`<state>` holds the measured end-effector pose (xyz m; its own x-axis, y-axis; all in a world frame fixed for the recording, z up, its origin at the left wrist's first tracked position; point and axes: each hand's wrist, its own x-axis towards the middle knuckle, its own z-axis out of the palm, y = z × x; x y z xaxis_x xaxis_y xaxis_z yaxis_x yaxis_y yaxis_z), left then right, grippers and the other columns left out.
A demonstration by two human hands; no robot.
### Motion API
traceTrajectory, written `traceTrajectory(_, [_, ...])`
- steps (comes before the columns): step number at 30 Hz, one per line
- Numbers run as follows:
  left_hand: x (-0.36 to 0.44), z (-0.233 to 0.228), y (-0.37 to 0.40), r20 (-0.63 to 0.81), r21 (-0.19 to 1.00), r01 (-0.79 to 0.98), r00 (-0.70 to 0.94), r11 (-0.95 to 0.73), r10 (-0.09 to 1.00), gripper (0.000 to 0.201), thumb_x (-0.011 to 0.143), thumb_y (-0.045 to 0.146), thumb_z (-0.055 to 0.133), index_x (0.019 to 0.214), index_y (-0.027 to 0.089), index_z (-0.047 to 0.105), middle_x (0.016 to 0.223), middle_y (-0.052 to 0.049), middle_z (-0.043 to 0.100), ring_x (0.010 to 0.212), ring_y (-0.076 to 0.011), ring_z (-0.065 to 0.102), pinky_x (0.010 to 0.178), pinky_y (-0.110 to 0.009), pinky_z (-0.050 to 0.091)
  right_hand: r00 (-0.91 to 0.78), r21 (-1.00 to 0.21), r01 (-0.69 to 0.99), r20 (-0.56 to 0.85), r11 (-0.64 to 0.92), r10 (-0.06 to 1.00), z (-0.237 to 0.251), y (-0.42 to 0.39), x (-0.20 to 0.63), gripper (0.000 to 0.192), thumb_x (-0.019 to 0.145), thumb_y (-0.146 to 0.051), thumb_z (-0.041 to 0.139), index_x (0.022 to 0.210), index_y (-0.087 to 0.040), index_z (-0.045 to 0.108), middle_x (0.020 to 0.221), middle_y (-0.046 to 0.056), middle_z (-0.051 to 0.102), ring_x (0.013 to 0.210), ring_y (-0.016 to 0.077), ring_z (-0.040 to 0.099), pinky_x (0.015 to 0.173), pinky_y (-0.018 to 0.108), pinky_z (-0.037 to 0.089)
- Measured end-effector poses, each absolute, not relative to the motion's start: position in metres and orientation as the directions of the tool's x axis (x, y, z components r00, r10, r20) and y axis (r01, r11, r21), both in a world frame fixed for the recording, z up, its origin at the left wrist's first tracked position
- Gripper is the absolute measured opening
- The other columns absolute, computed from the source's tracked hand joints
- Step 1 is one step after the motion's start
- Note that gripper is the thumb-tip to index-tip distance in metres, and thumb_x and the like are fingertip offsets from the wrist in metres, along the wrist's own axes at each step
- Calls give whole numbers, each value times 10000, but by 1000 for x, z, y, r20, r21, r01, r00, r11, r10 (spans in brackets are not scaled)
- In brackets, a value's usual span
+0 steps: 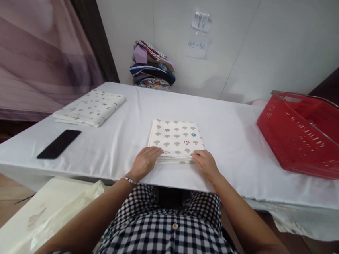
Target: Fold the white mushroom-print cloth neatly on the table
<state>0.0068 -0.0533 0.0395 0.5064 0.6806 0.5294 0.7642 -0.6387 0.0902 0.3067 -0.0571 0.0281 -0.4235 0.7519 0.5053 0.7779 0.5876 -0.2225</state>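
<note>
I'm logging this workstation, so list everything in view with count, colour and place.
mushroom cloth: 1, cream with printed mushrooms, folded, table centre, near edge under both hands
second cloth: 1, white with small prints, folded, table left
phone: 1, black, table front left
basket: 1, red, table right
fabric pile: 1, mixed colours, against wall
paper notes: 2, white, on wall
table: 1, white cover
left hand: on cloth's near left edge
right hand: on cloth's near right edge

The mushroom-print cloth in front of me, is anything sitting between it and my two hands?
No. The left hand and right hand already rest on the near edge of the folded mushroom-print cloth; nothing lies between them.
</note>
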Motion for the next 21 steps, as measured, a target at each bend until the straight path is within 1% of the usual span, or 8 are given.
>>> traceTrajectory(3, [4, 35, -56, 511, 93, 759, 519, -644, 685, 415, 855, 73, 399, 1175, 229, 611, 1174, -45, 643, 1125, -203, 564, 940, -391, 455, -425, -217, 785, 491, 579, 761, 30, -58, 303, 215, 903, -228, 482, 1001, -235, 673, 967, 79, 625, 840, 220, 536, 729, 359, 422])
traceTrajectory(9, [4, 32, -54, 546, 92, 765, 497, -638, 675, 437, 843, 41, 391, 1166, 227, 620, 1177, -41, 642, 1141, -204, 554, 959, -407, 447, -456, -219, 762, 486, 609, 746, 33, -56, 288, 213, 901, -234, 487, 1023, -227, 661, 945, 78, 616, 842, 215, 527, 732, 353, 420])
traceTrajectory(15, [2, 31, -56, 488, 117, 745, 533, -657, 691, 444, 837, 62, 404, 1191, 238, 606, 1201, -46, 628, 1167, -216, 535, 960, -435, 452, -445, -245, 752, 496, 612, 746, 29, -54, 284, 201, 901, -237, 495, 969, -260, 682, 911, 62, 624, 831, 206, 530, 735, 345, 411])
traceTrajectory(19, [3, 32, -58, 497, 123, 750, 520, -650, 694, 441, 844, 61, 392, 1187, 238, 606, 1184, -49, 637, 1157, -214, 540, 964, -436, 446, -451, -244, 751, 488, 613, 747, 30, -53, 284, 199, 900, -237, 497, 944, -257, 690, 892, 59, 622, 806, 201, 524, 720, 338, 411])
traceTrajectory(21, [5, 34, -59, 503, 125, 749, 517, -650, 692, 406, 865, 100, 408, 1196, 240, 597, 1186, -52, 635, 1154, -216, 539, 969, -436, 436, -457, -245, 746, 486, 618, 745, 32, -52, 284, 200, 902, -247, 492, 931, -252, 690, 890, 59, 622, 801, 201, 517, 717, 340, 416])
